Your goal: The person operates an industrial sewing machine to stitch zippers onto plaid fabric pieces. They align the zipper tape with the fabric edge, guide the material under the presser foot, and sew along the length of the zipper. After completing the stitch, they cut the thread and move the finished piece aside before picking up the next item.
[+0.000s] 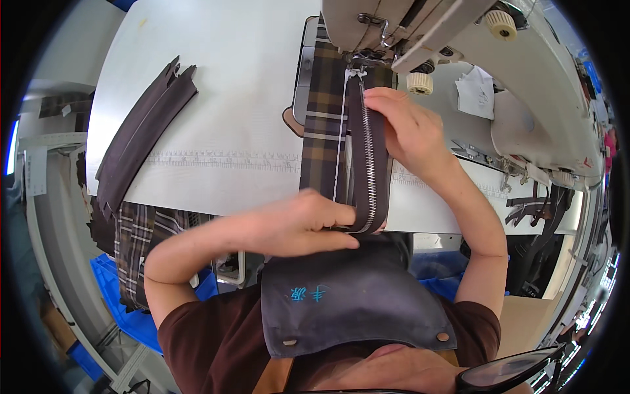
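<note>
A long dark-brown zipper (371,171) with silver metal teeth lies lengthwise over a brown plaid fabric strip (321,144), its far end under the presser foot (357,62) of a sewing machine. My right hand (410,131) rests at the zipper's right edge near the foot, fingertips closed on the tape and thumb hidden. By the table's front edge, my left hand (295,223) grips the near end of the zipper, where it bends; the hand is slightly blurred. A thin white line runs along the strip left of the teeth.
Folded dark-brown fabric pieces (147,128) lie on the white table (223,85) at left. Plaid cloth (141,243) hangs off the front edge above a blue bin (118,295). The machine head (538,85) overhangs the right. A white paper scrap (476,92) is beneath it.
</note>
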Demonstrator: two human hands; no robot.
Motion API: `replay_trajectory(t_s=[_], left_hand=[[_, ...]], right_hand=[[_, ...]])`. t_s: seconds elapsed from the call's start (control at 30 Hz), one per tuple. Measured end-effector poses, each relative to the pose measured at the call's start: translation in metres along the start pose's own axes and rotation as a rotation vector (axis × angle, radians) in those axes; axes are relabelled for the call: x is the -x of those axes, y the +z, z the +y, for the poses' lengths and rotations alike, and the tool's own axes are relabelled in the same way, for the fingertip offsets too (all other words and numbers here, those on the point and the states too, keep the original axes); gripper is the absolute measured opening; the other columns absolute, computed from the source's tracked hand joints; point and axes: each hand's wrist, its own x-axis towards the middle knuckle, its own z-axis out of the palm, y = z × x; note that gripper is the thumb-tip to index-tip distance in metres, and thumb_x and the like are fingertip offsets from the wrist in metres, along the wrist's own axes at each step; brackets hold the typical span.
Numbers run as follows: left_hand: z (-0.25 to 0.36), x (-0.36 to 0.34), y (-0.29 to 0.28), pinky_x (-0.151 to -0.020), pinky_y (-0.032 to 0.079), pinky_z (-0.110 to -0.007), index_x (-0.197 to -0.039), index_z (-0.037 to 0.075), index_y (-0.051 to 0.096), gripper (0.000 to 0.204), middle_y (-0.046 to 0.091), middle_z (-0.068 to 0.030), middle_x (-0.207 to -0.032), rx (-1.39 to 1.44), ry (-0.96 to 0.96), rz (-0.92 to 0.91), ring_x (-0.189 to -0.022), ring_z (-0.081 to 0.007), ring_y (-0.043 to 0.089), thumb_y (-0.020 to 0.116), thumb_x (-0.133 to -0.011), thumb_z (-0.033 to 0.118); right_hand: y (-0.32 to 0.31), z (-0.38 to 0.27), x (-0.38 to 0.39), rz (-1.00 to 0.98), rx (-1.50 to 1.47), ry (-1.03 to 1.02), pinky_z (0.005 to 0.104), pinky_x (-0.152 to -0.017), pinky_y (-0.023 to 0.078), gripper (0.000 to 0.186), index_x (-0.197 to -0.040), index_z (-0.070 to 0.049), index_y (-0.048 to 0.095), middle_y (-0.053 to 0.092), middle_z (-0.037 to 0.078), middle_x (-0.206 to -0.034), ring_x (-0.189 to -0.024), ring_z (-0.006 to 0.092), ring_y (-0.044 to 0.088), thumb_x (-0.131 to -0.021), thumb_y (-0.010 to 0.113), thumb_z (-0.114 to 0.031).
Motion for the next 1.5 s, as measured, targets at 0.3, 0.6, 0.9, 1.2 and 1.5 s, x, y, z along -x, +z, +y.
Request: replay_trajectory(t_s=[0.3,0.6,0.9,1.2,1.5], left_hand=[[-0.064,-0.051,-0.066,-0.090,0.043,-0.042,-0.100,0.006,0.066,0.024,0.064,-0.0044,-0.108,-1.247,0.448,0.893,-0.098,-0.0189,0.059,0.067,-0.077,0.013],[-0.071,-0.050,-0.064,-0.100,0.034,-0.047,-0.097,0.007,0.064,0.016,0.060,-0.0034,-0.112,-1.182,0.347,0.885,-0.101,-0.0201,0.057,0.063,-0.081,0.011],[-0.068,-0.053,-0.062,-0.101,0.029,-0.052,-0.101,0.010,0.064,0.022,0.060,0.0007,-0.112,-1.065,0.295,0.951,-0.100,-0.0168,0.058,0.063,-0.079,0.010],[-0.074,-0.052,-0.063,-0.104,0.024,-0.054,-0.100,0.011,0.066,0.021,0.063,0.0046,-0.112,-1.145,0.338,0.957,-0.098,-0.0118,0.057,0.064,-0.079,0.013],[-0.074,-0.054,-0.063,-0.103,0.025,-0.053,-0.101,0.010,0.067,0.022,0.064,0.0049,-0.113,-1.145,0.341,0.961,-0.098,-0.0109,0.057,0.065,-0.080,0.015]], right_hand=[[-0.003,0.007,0.010,-0.015,-0.031,0.142,0.0287,-0.065,0.054,0.024,-0.089,-0.002,0.063,0.068,0.007,-0.092,-0.075,0.0213,0.066,-0.067,0.063,0.009],[0.011,0.000,0.010,-0.025,-0.112,0.139,0.0294,-0.065,0.054,0.026,-0.092,-0.003,0.063,0.066,0.007,-0.098,-0.079,0.0209,0.066,-0.068,0.066,0.006],[0.015,0.002,0.013,-0.088,-0.074,0.145,0.0304,-0.067,0.053,0.028,-0.096,-0.003,0.062,0.066,0.006,-0.099,-0.081,0.0207,0.065,-0.069,0.066,0.004],[0.018,0.008,0.013,-0.115,0.165,0.089,0.0315,-0.073,0.051,0.027,-0.098,-0.004,0.065,0.066,0.005,-0.106,-0.090,0.0207,0.063,-0.071,0.064,-0.002],[0.020,0.009,0.011,-0.094,0.202,0.078,0.0305,-0.069,0.051,0.026,-0.098,-0.004,0.066,0.067,0.004,-0.105,-0.088,0.0203,0.063,-0.072,0.063,-0.003]])
